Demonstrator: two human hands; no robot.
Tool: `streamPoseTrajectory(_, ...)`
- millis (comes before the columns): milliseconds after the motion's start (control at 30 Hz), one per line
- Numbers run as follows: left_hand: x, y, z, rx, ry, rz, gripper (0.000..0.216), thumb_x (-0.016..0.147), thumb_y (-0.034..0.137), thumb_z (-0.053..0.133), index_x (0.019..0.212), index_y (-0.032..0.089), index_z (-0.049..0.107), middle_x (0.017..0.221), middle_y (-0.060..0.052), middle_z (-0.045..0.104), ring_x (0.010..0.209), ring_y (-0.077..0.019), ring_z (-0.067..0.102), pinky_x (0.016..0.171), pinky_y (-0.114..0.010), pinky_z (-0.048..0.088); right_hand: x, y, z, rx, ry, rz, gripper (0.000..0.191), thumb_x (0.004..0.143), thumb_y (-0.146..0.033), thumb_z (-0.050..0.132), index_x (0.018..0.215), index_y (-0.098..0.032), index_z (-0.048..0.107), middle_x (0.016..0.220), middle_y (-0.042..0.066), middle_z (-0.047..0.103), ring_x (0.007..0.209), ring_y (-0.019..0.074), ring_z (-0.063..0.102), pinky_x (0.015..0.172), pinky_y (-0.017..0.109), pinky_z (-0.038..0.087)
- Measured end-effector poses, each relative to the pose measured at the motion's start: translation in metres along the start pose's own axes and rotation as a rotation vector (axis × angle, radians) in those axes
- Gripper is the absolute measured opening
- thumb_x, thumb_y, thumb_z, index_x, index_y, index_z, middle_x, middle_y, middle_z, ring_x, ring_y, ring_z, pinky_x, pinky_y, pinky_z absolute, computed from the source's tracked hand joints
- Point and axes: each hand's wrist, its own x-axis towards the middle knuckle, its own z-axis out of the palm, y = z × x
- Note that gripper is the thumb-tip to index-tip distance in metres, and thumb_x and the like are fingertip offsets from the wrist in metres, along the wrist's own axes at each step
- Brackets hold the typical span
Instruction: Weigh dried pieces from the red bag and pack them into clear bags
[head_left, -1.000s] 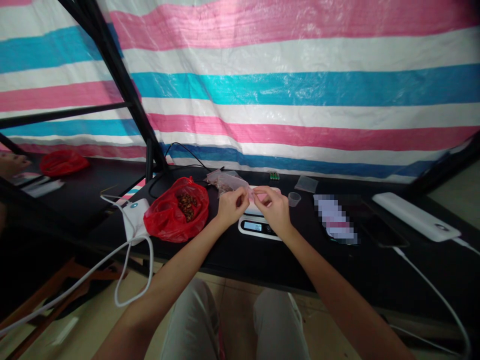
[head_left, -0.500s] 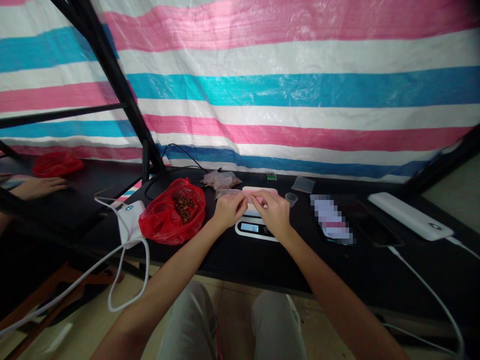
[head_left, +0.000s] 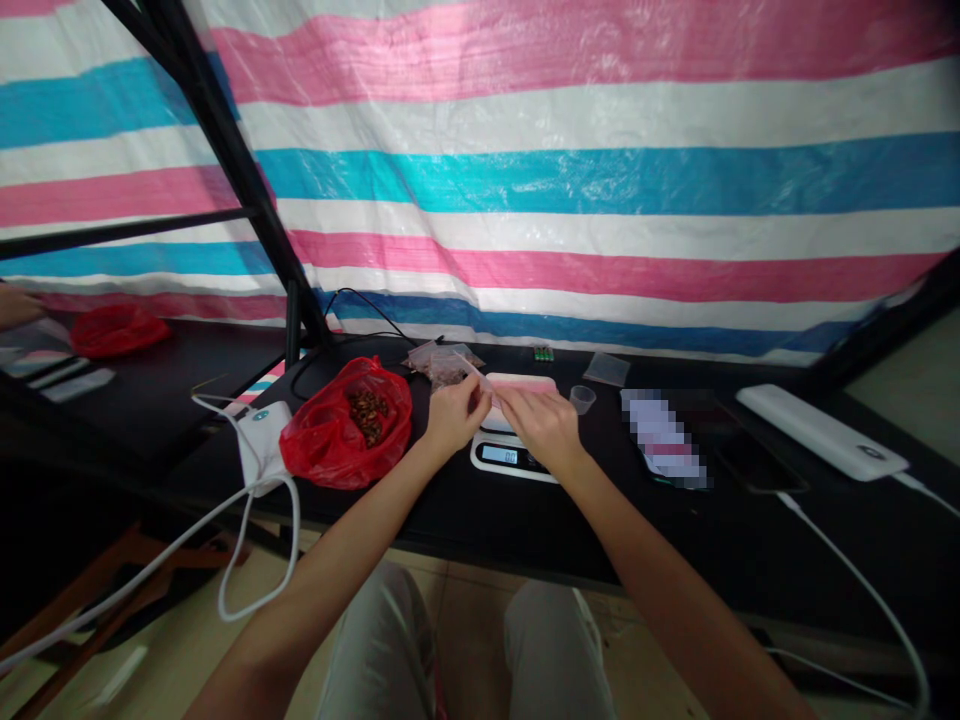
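Observation:
My left hand (head_left: 452, 413) and my right hand (head_left: 541, 423) meet over a small white scale (head_left: 511, 455) with a pink top on the black table (head_left: 525, 520). Between their fingers they pinch a small clear plastic bag (head_left: 480, 380) that slants up to the left. Left of my left hand lies an open red plastic bag (head_left: 337, 435) with brown bits inside. Behind my hands a clear bag of brown bits (head_left: 444, 361) rests on the table.
A small clear cup (head_left: 583, 399), a flat clear bag (head_left: 607, 369), a green item (head_left: 543, 353), a blurred packet (head_left: 661, 437), a phone (head_left: 757, 462) and a white power bank (head_left: 821, 432) lie to the right. A white device with cables (head_left: 259, 442) sits left. Another person's hand (head_left: 13, 305) shows far left.
The small clear bag has tipped from flat to slanting up-left between my fingers. The other person's hand at far left drew back from the table.

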Motion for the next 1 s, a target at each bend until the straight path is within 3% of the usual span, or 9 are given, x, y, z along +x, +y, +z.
streamPoseTrajectory(100, 0.001, -0.001, 0.001, -0.057, -0.052, 0.004, 0.022, 0.09, 0.03, 0.037, 0.079, 0.017, 0.051, 0.056, 0.002, 0.058, 0.051, -0.0133, 0.057, 0.051, -0.023, 0.035, -0.001, 0.001, 0.0, -0.053, -0.04, -0.077, 0.029, 0.089, -0.015, 0.044, 0.114, -0.021, 0.058, 0.081, 0.002, 0.07, 0.064, 0.0116, 0.058, 0.061, 0.029, 0.034)
streamPoseTrajectory(233, 0.0, -0.003, 0.006, -0.058, -0.076, 0.075, 0.014, 0.089, 0.028, 0.039, 0.088, 0.018, 0.049, 0.062, 0.001, 0.061, 0.055, -0.0145, 0.06, 0.053, -0.023, 0.039, 0.0, -0.001, -0.002, -0.068, -0.058, -0.041, 0.036, 0.089, -0.013, 0.043, 0.122, -0.021, 0.054, 0.087, 0.002, 0.07, 0.065, 0.0128, 0.059, 0.062, 0.028, 0.037)
streamPoseTrajectory(367, -0.002, -0.005, 0.01, -0.071, 0.027, 0.114, 0.022, 0.09, 0.022, 0.037, 0.111, 0.015, 0.039, 0.073, 0.0, 0.066, 0.061, -0.0142, 0.064, 0.056, -0.023, 0.044, 0.002, -0.004, -0.001, 0.023, -0.048, 0.119, 0.034, 0.089, -0.015, 0.04, 0.12, -0.019, 0.054, 0.088, 0.004, 0.071, 0.068, 0.0136, 0.063, 0.064, 0.025, 0.042)
streamPoseTrajectory(533, -0.003, -0.007, 0.012, 0.034, 0.204, 0.201, 0.021, 0.089, 0.024, 0.037, 0.107, 0.014, 0.04, 0.1, -0.011, 0.064, 0.075, -0.016, 0.066, 0.063, -0.026, 0.048, 0.005, -0.004, 0.002, 0.324, -0.007, 0.389, 0.031, 0.089, -0.019, 0.041, 0.116, -0.021, 0.054, 0.098, 0.002, 0.07, 0.081, 0.0134, 0.066, 0.071, 0.022, 0.048)
streamPoseTrajectory(633, -0.003, -0.007, 0.011, 0.072, 0.187, 0.259, 0.02, 0.09, 0.023, 0.035, 0.106, 0.015, 0.042, 0.099, -0.011, 0.064, 0.071, -0.0149, 0.065, 0.063, -0.026, 0.049, 0.008, -0.002, 0.001, 0.453, -0.005, 0.528, 0.026, 0.086, -0.019, 0.044, 0.108, -0.023, 0.057, 0.096, -0.001, 0.07, 0.08, 0.0128, 0.067, 0.073, 0.022, 0.049)
streamPoseTrajectory(733, -0.002, -0.006, 0.01, 0.08, 0.147, 0.256, 0.022, 0.09, 0.023, 0.033, 0.108, 0.015, 0.042, 0.094, -0.009, 0.065, 0.067, -0.0142, 0.064, 0.061, -0.025, 0.049, 0.01, -0.002, -0.001, 0.433, -0.031, 0.596, 0.021, 0.082, -0.02, 0.048, 0.098, -0.024, 0.062, 0.088, -0.002, 0.071, 0.074, 0.0137, 0.067, 0.07, 0.023, 0.049)
streamPoseTrajectory(833, -0.002, -0.007, 0.009, 0.095, 0.126, 0.233, 0.024, 0.089, 0.024, 0.034, 0.109, 0.014, 0.041, 0.092, -0.009, 0.065, 0.067, -0.0147, 0.064, 0.061, -0.025, 0.048, 0.009, -0.004, -0.001, 0.363, -0.042, 0.572, 0.019, 0.082, -0.024, 0.05, 0.095, -0.025, 0.064, 0.081, -0.003, 0.071, 0.069, 0.0133, 0.067, 0.064, 0.022, 0.046)
streamPoseTrajectory(1000, -0.002, -0.005, 0.009, 0.11, 0.033, 0.256, 0.025, 0.089, 0.023, 0.032, 0.108, 0.013, 0.043, 0.083, -0.008, 0.065, 0.062, -0.016, 0.064, 0.056, -0.025, 0.047, 0.004, -0.005, 0.003, 0.189, -0.011, 0.354, 0.021, 0.086, -0.034, 0.051, 0.091, -0.022, 0.067, 0.072, 0.001, 0.071, 0.063, 0.0136, 0.065, 0.059, 0.022, 0.041)
